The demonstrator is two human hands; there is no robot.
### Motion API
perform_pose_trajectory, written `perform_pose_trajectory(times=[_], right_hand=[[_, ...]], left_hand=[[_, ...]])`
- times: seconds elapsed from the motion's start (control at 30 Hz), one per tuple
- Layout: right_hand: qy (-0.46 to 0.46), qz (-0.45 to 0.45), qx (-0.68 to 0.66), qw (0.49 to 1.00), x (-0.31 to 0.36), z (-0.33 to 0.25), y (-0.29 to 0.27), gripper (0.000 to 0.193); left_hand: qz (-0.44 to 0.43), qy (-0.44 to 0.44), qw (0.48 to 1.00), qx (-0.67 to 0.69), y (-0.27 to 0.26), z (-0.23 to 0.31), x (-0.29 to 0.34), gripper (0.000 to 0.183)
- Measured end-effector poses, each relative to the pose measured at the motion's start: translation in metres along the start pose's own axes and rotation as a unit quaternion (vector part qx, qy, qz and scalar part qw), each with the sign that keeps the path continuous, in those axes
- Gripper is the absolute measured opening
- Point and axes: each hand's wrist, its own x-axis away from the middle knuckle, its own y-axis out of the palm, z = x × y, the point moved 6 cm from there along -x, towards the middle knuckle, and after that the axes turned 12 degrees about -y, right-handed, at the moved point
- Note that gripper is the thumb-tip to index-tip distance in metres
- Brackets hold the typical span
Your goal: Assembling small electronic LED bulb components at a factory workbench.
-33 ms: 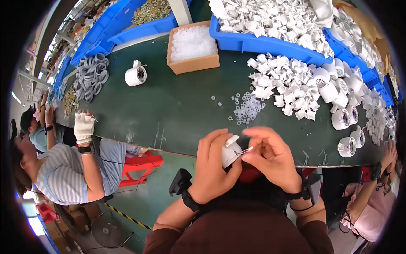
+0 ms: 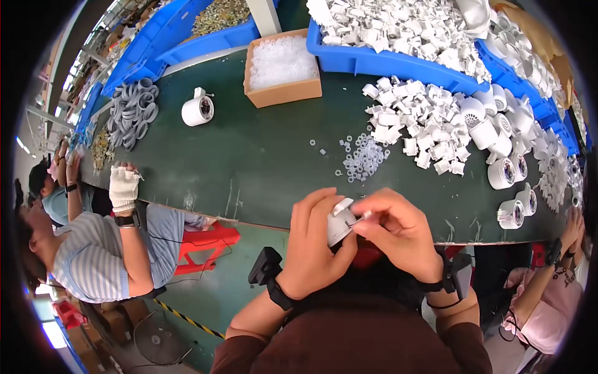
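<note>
A white cylindrical plastic housing (image 2: 337, 228) is tilted in front of me at the table's front edge. My left hand (image 2: 314, 249) wraps round it, fingers on its far side and thumb near its lower edge. Close beside the housing, my right hand (image 2: 398, 234) has thumb and forefinger pinched on a thin wire end with a small pale tip (image 2: 366, 215) that leads out of the housing. The fingertips are slightly blurred, and my fingers hide part of the housing.
Beyond my hands lie small translucent rings (image 2: 364, 159) and a heap of white plastic clips (image 2: 423, 121). White housings (image 2: 511, 214) stand at the right. A carton (image 2: 283, 93), blue bins (image 2: 398, 65) and grey rings (image 2: 132, 112) are farther back. Co-workers sit at both sides.
My right forefinger has curled down toward the thumb, closing over the wire's pale tip. My left hand and the housing stay nearly in place.
</note>
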Motion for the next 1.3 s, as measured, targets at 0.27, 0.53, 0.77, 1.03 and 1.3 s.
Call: perform_pose_trajectory(times=[0.27,0.53,0.77,1.03,1.3], right_hand=[[0.004,0.065,-0.017,0.998,0.007,-0.002,0.010,0.018],[0.016,0.220,-0.096,0.971,0.018,0.022,0.017,0.011],[0.044,0.031,0.001,0.999,0.009,0.011,-0.003,0.018],[-0.106,0.065,0.605,0.787,-0.029,0.001,-0.085,0.026],[-0.123,0.085,0.607,0.780,-0.029,-0.012,-0.094,0.013]], left_hand=[[0.018,-0.019,0.999,0.038,-0.001,0.004,-0.002,0.028],[0.011,-0.024,0.996,0.082,0.003,0.006,-0.006,0.018],[0.033,0.002,0.995,0.097,-0.002,0.000,-0.007,0.014],[0.039,-0.019,0.997,0.067,-0.006,0.000,-0.005,0.008],[0.051,-0.023,0.997,0.061,-0.011,-0.002,-0.002,0.009]])
